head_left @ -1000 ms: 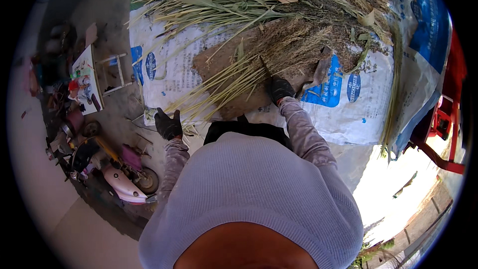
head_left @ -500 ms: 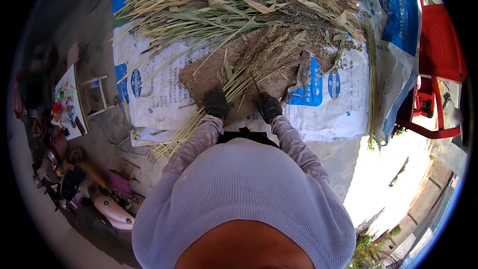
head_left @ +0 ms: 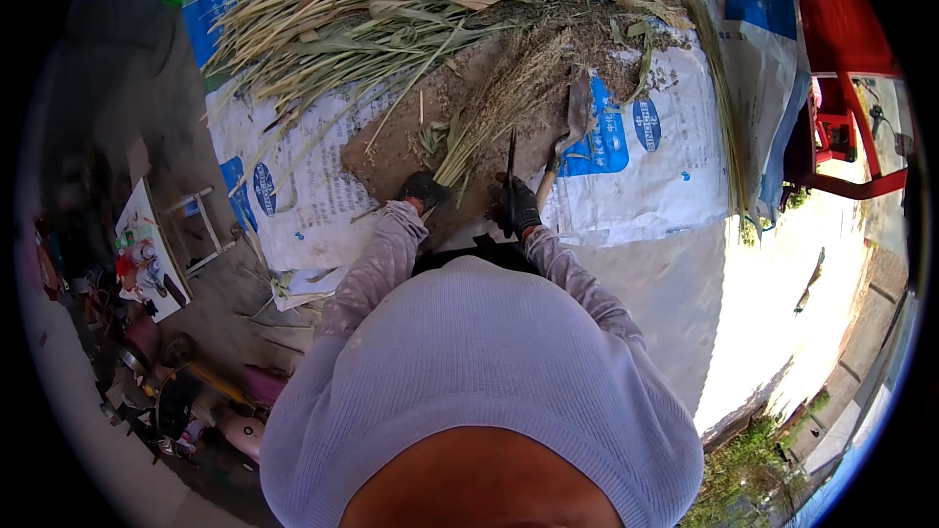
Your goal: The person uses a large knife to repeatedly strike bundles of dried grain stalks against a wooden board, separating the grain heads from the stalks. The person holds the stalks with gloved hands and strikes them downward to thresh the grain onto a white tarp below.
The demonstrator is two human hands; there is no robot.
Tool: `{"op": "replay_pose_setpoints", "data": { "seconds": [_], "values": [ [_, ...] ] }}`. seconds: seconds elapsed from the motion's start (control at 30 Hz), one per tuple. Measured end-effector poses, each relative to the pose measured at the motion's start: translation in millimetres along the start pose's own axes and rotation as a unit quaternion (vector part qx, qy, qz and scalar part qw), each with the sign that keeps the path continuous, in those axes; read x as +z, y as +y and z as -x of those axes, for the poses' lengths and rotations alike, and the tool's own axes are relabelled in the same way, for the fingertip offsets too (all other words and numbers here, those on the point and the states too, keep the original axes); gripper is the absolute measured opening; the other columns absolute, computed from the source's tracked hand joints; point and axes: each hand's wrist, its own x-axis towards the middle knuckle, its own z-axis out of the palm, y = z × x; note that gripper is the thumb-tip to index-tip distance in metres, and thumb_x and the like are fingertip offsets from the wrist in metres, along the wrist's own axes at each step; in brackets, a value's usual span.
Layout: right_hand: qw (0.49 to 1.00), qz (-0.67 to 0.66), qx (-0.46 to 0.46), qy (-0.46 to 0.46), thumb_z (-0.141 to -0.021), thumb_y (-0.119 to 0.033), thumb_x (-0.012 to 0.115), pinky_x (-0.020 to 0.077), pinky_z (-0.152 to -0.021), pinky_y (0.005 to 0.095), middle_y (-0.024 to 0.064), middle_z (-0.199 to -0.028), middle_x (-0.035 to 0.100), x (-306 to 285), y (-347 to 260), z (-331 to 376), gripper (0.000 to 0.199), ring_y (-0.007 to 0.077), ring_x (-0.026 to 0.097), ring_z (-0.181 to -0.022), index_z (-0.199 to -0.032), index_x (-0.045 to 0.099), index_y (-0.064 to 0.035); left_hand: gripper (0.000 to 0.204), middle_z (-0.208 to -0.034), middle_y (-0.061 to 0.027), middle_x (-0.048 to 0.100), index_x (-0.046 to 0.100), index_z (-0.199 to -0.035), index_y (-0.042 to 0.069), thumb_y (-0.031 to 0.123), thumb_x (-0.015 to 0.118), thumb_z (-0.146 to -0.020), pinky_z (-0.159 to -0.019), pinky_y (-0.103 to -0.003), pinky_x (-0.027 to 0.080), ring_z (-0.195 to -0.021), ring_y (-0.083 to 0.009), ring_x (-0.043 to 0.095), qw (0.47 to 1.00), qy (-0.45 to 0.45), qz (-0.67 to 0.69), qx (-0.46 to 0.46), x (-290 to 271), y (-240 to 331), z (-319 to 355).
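My left hand [head_left: 424,190], in a dark glove, is closed around the lower stalks of a bundle of dry seed-head stalks [head_left: 504,103]. The brushy heads of the bundle fan out away from me over a brown board [head_left: 377,158]. A short distance to the right, my gloved right hand [head_left: 514,207] is closed on a knife [head_left: 512,154], its thin dark blade pointing away from me. Just beyond that hand lies a curved metal-bladed tool [head_left: 577,112] with a wooden handle. The right hand's grip is partly hidden by the dark glove.
A large heap of dry stalks [head_left: 342,20] lies across the far side. White and blue printed sacks [head_left: 675,176] cover the work surface. Red metal furniture [head_left: 846,20] stands at right. A small frame [head_left: 201,225] and assorted clutter occupy the floor at left.
The view has turned slightly. Long stalk ends that stuck out past my left hand toward the lower left no longer show. The knife now stands more upright, apart from the bundle.
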Motion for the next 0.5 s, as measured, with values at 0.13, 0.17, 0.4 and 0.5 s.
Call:
{"op": "replay_pose_setpoints", "data": {
  "seconds": [0.13,0.17,0.4,0.5],
  "values": [
    [0.989,0.073,-0.114,0.053,-0.071,-0.021,0.069,0.0505,-0.054,0.0343,0.0120,-0.071,0.061,45,72,-40,0.038,0.0253,0.061,-0.061,-0.103,0.059,-0.0049,0.043,-0.096,-0.0129,0.066,0.064,-0.103,0.006,0.031,0.072,-0.069,-0.075,-0.035,0.049,-0.083,-0.0252,0.063,0.971,-0.135,0.186,0.064,0,-18,-8],
    [0.987,0.102,-0.108,0.054,-0.069,-0.022,0.069,0.0504,-0.059,0.0361,0.0136,-0.071,0.062,56,64,-39,0.036,0.0278,0.061,-0.065,-0.099,0.060,-0.0041,0.043,-0.095,-0.0126,0.066,0.064,-0.103,0.006,0.030,0.072,-0.070,-0.074,-0.035,0.049,-0.082,-0.0247,0.063,0.958,-0.150,0.231,0.074,-1,-17,-3],
    [0.960,0.267,-0.079,-0.015,-0.066,-0.026,0.065,0.0492,-0.069,0.0416,0.0184,-0.073,0.061,59,-22,-22,0.031,0.0338,0.061,-0.075,-0.088,0.064,-0.0045,0.039,-0.092,-0.0108,0.066,0.063,-0.104,0.004,0.026,0.073,-0.072,-0.073,-0.033,0.049,-0.080,-0.0209,0.063,0.912,-0.174,0.356,0.104,-1,-8,9],
    [0.911,0.343,-0.225,-0.032,-0.067,-0.024,0.065,0.0489,-0.068,0.0427,0.0173,-0.075,0.062,30,-47,-6,0.031,0.0320,0.062,-0.075,-0.092,0.063,-0.0057,0.035,-0.090,-0.0094,0.065,0.063,-0.103,0.003,0.022,0.071,-0.075,-0.072,-0.031,0.049,-0.078,-0.0186,0.062,0.897,-0.197,0.389,0.072,-4,6,13]
  ]
}}
